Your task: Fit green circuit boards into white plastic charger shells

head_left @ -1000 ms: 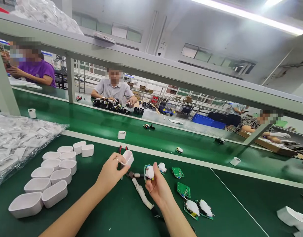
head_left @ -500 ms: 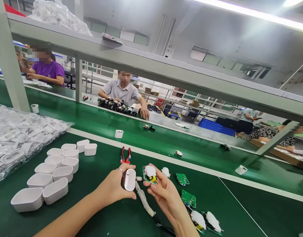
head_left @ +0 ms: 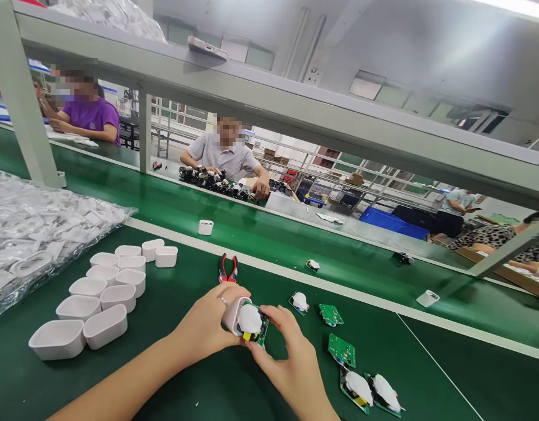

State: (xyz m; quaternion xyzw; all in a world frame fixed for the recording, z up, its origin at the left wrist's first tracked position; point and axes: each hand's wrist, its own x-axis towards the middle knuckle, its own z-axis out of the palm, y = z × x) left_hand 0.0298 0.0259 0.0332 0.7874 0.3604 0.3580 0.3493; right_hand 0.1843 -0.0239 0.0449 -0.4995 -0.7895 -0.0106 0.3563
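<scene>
My left fingers hold a white case; my right fingers grip a circuit board at the case's mouth.

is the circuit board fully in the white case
Not fully: the circuit board shows its green edge outside the white case.

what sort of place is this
Probably a small-electronics assembly line in a factory: a long green strip, perhaps a conveyor belt, runs past; white plastic shells and circuit boards lie in groups; a person in a grey shirt sits behind more parts across it.
</scene>
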